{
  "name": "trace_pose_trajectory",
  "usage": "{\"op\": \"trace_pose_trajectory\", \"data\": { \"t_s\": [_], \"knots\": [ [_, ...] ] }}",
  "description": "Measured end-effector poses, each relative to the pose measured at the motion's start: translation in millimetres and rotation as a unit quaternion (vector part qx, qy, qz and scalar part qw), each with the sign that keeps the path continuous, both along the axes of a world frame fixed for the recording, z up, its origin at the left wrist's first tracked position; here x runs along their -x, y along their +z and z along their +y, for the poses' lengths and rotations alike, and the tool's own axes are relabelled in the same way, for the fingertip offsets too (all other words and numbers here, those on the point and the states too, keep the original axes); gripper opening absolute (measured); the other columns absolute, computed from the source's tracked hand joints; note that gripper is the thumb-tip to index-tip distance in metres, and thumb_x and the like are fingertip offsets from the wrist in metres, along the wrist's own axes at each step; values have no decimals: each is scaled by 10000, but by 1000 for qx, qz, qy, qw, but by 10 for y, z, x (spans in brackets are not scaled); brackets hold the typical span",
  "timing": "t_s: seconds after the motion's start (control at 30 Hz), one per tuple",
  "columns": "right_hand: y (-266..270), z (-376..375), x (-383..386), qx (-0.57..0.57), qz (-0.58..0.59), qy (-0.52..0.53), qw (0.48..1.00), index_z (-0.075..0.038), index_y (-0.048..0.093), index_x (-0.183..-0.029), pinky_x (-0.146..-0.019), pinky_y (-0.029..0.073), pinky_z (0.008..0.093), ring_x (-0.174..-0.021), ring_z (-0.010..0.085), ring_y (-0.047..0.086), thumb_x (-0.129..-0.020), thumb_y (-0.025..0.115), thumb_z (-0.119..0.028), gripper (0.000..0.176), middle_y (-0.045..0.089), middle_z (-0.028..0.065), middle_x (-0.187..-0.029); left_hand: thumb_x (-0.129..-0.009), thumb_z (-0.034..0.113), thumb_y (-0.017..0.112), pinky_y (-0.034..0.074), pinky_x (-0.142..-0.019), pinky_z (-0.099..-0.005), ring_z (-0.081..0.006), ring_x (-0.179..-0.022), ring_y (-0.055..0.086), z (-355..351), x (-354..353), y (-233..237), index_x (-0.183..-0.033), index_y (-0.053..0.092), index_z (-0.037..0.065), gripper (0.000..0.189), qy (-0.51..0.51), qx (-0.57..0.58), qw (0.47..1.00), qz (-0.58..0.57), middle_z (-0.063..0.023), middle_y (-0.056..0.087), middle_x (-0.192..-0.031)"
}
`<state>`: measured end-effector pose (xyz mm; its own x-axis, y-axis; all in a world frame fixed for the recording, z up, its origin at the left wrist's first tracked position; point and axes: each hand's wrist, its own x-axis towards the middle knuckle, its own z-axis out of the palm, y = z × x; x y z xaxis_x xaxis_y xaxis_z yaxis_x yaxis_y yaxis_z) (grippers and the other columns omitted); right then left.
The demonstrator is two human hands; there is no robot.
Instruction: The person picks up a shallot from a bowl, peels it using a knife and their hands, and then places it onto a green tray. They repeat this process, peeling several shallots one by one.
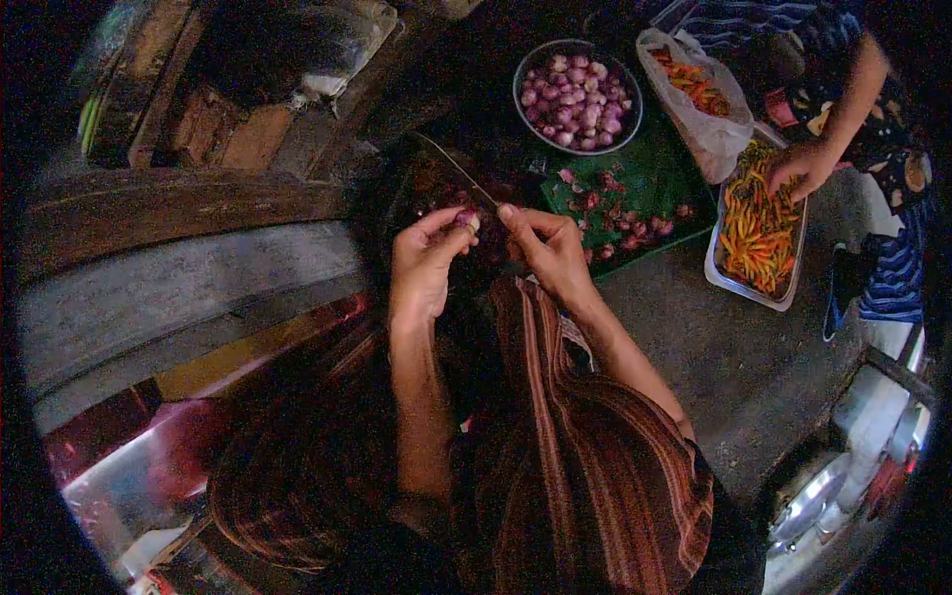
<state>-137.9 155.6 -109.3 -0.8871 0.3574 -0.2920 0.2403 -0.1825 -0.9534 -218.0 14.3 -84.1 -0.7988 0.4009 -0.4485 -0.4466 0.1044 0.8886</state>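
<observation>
My left hand pinches a small purple and white shallot between thumb and fingertips. Close beside it, my right hand is closed on the handle of a knife, whose long thin blade points up and to the left, above the shallot. Beyond my right hand lies a green tray with loose shallots and dark reddish peelings. A round metal bowl full of purple shallots stands at the tray's far edge.
At the right, a co-worker's hand reaches into a rectangular container of orange and green chillies. A plastic bag of chillies lies behind it. Metal pots stand at the lower right. Wooden planks run along the left.
</observation>
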Motion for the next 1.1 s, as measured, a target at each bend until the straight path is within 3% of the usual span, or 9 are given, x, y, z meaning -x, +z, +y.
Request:
{"op": "trace_pose_trajectory", "data": {
  "t_s": [0.2, 0.3, 0.37, 0.47, 0.57, 0.67, 0.77, 0.87, 1.1],
  "knots": [
    [-63, 128, 32, -57, -58, 8, 997, -3, 666, -950, -543, 420, 253, -606, 65, 533, -872, 565, -347, 367, 668, 33, -737, -773, 52, 664, 418, -665, -208, -91, -734, 536, 12, -24, 156, -1017, 615, -34, 263, -11, -21, 999, -32, -31, 617, -872],
    [115, 104, 34, -186, 28, -16, 982, -21, 668, -942, -564, 459, 321, -606, 202, 622, -871, 552, -346, 352, 675, 127, -758, -776, 49, 662, 421, -682, -217, -93, -746, 536, -35, 0, 103, -1027, 606, -26, 267, 4, -24, 1000, -20, -32, 615, -878],
    [317, 159, 51, -262, -110, 76, 956, -52, 665, -975, -603, 479, 386, -667, 330, 628, -876, 531, -327, 322, 641, 198, -781, -778, 51, 662, 424, -691, -224, -96, -751, 539, -6, -11, 84, -1031, 599, -23, 271, 21, -32, 999, -5, -34, 615, -872],
    [193, 151, 8, -304, -27, 74, 950, -90, 649, -1040, -631, 483, 409, -699, 361, 618, -885, 505, -332, 322, 634, 201, -820, -781, 44, 657, 433, -723, -242, -109, -783, 554, -35, -6, 95, -1035, 579, -18, 273, 37, -44, 998, 34, -45, 621, -895],
    [145, 95, -27, -315, 91, 51, 943, -93, 598, -1141, -593, 471, 351, -683, 280, 643, -892, 509, -275, 321, 627, 206, -817, -798, 34, 626, 439, -761, -248, -135, -843, 569, -65, -7, -19, -1041, 566, -7, 254, 40, -58, 997, 33, -75, 623, -964],
    [287, 61, -59, -297, 71, 117, 945, -96, 568, -1183, -676, 484, 338, -804, 278, 650, -892, 508, -263, 341, 633, 188, -936, -800, 25, 618, 440, -776, -248, -132, -864, 571, -88, -21, -55, -1030, 574, -3, 235, 39, -45, 997, 58, -68, 624, -967],
    [101, -22, -58, -289, 123, 85, 946, -190, 536, -1226, -668, 499, 400, -749, 337, 627, -881, 507, -336, 375, 648, 155, -919, -799, 13, 611, 438, -766, -248, -131, -872, 572, -67, -40, -38, -1016, 587, 1, 219, 62, -75, 994, 56, -58, 626, -972],
    [78, -27, -49, -307, 144, 84, 937, -201, 528, -1236, -651, 502, 381, -751, 314, 633, -884, 504, -335, 377, 648, 150, -925, -797, 2, 603, 436, -751, -247, -133, -869, 576, -54, -40, -9, -998, 602, 5, 201, 62, -57, 995, 50, -53, 630, -969],
    [189, 20, -68, -346, 84, 142, 923, -211, 549, -1216, -650, 507, 364, -754, 287, 644, -881, 519, -300, 348, 655, 146, -881, -760, 10, 650, 424, -668, -243, -109, -740, 540, -73, -45, -43, -977, 613, -22, 223, 71, -50, 995, 45, -47, 623, -892]
  ]
}}
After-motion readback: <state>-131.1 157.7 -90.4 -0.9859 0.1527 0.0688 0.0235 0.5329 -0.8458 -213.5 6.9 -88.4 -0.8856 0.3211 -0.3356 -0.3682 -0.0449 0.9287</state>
